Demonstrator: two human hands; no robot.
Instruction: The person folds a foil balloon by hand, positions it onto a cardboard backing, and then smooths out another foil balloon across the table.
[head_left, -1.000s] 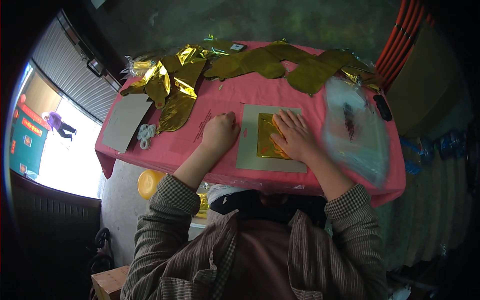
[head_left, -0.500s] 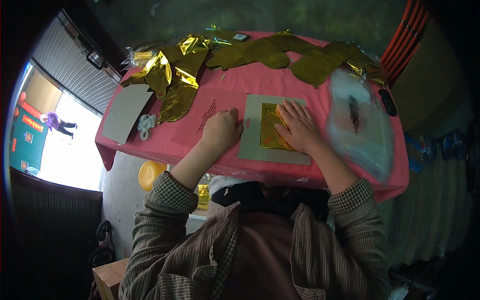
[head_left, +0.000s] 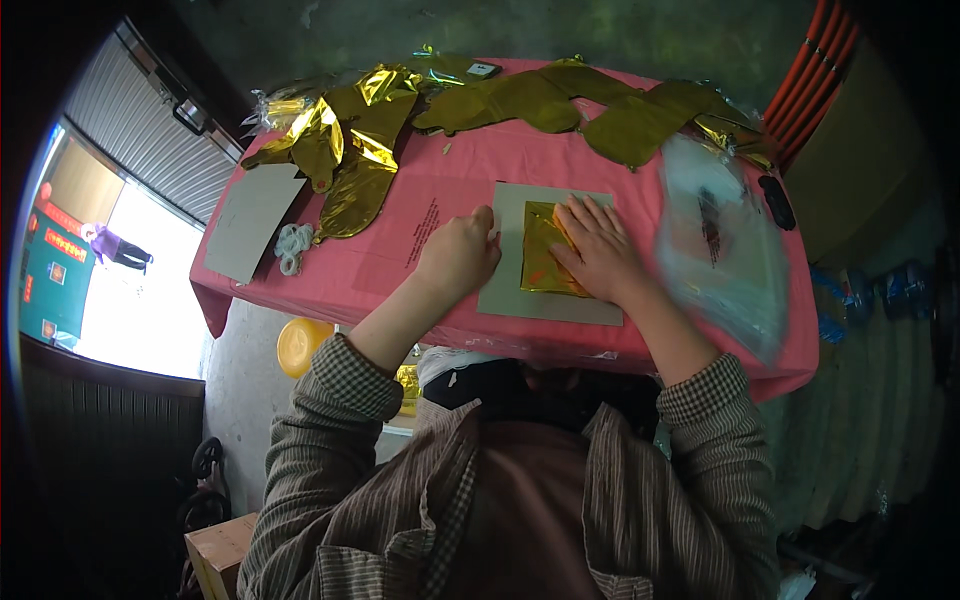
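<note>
A grey cardboard sheet (head_left: 505, 297) lies on the pink cloth in front of me. On it rests a folded gold foil balloon (head_left: 540, 270), packed into a flat rectangle. My right hand (head_left: 604, 255) lies flat over the foil's right side, fingers stretched out and pointing away from me. My left hand (head_left: 458, 255) is curled into a fist at the sheet's left edge, and whatever its fingers hold is hidden. Beneath that hand and to its left, a clear printed plastic bag (head_left: 385, 225) is spread on the cloth.
Unfolded gold foil balloons (head_left: 500, 105) run along the table's far side. At the left are another cardboard sheet (head_left: 255, 220) and a bundle of white ribbon (head_left: 291, 246). A stack of clear bags (head_left: 725, 270) and a black object (head_left: 775, 203) lie to the right.
My left hand has shifted slightly right and away from me, onto the sheet's left edge. My right hand stays flat on the folded foil.
</note>
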